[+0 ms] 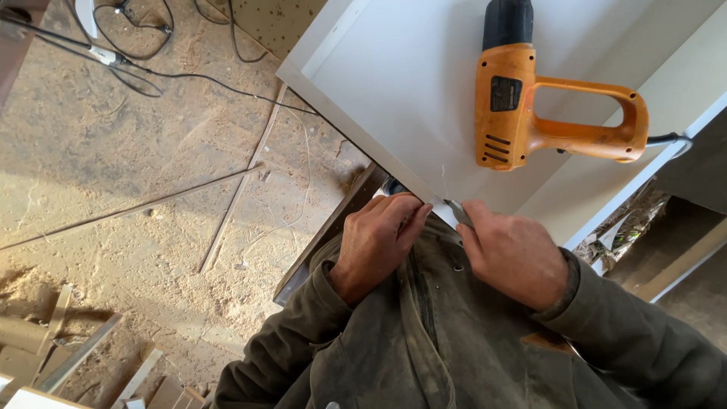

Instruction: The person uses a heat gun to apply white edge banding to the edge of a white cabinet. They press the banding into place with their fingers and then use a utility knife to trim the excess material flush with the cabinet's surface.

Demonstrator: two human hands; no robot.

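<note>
White panel (424, 83) lies flat, near edge against the person's jacket. Orange heat gun (530, 106) rests on it, parked. Left hand (376, 242) pinches the panel edge; right hand (515, 254) grips a small blade (457, 212), possibly a trimmer, at the edge.

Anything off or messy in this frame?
Floor is thick with sawdust, with loose wood strips and cords lying across it. The orange heat gun lies on its side on the white panel. Both hands, left hand and right hand, pinch the panel's near edge.
</note>
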